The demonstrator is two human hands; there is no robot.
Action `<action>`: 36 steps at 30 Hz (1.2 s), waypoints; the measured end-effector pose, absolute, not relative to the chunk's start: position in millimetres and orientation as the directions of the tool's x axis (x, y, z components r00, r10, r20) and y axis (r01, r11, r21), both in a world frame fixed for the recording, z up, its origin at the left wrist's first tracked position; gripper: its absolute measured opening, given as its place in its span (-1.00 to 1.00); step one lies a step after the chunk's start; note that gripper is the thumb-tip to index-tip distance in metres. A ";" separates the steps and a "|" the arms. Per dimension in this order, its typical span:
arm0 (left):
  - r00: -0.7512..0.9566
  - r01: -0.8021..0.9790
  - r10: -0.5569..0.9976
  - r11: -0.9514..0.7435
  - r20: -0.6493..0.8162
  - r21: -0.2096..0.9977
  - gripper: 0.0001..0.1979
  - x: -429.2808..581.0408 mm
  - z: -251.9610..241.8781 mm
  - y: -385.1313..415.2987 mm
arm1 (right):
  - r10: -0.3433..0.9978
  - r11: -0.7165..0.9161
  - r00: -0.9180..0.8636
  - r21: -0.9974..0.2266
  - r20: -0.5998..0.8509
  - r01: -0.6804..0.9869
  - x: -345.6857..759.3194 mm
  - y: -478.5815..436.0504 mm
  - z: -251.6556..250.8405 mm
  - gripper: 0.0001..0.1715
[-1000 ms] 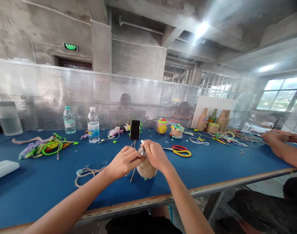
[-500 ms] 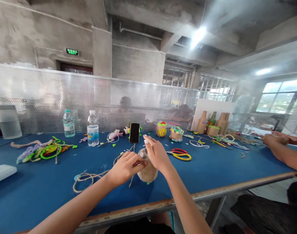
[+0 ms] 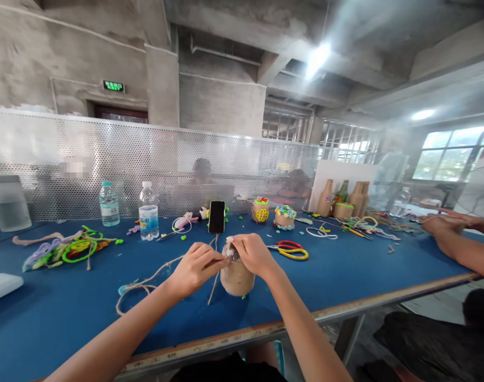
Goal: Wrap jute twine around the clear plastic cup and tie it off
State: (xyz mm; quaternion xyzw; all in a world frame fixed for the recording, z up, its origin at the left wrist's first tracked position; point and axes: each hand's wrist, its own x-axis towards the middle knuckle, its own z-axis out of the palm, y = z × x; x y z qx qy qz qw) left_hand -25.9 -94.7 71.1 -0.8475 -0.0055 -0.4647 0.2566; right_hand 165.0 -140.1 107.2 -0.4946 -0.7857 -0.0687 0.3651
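A small bottle wrapped in tan twine [image 3: 236, 277] stands on the blue table [image 3: 67, 313] in front of me. My right hand [image 3: 253, 254] is closed over its neck from the right. My left hand [image 3: 194, 267] pinches a strand of twine [image 3: 148, 280] against the neck from the left. The loose twine trails left across the table and ends in a loop. A short end hangs down beside the bottle.
Red and yellow scissors [image 3: 290, 249] lie just right of my hands, a black phone [image 3: 217, 216] stands behind them. Two water bottles [image 3: 148, 218], coloured pipe cleaners [image 3: 72, 247] and decorated jars [image 3: 285, 217] sit farther back. Another person's arms [image 3: 454, 239] rest at right.
My right hand lifted open above the bottle half a second ago and has come back down onto its neck. The twine is drawn tighter towards the left.
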 end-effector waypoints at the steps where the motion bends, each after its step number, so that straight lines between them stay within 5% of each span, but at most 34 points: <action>1: 0.560 0.246 -0.233 -0.869 0.795 -0.429 -0.84 -25.6 71.5 -94.8 | 0.730 0.515 -0.253 -0.267 0.635 0.815 166.1 -140.1 107.4 -0.39; 14: 0.556 0.252 -0.181 -0.893 0.812 -0.372 -0.86 -16.5 69.5 -99.0 | 0.745 0.643 -0.357 -0.465 0.564 0.609 180.1 -129.3 106.1 -0.50; 27: 0.608 0.199 -0.149 -0.923 0.780 -0.331 -0.79 -14.1 62.0 -94.3 | 0.852 0.524 -0.408 -0.517 0.328 0.677 173.9 -124.5 118.0 -0.62; 36: 0.605 0.147 -0.190 -0.928 0.773 -0.343 -0.79 -10.3 62.0 -90.3 | 0.841 0.540 -0.437 -0.484 0.318 0.688 177.5 -123.2 117.7 -0.57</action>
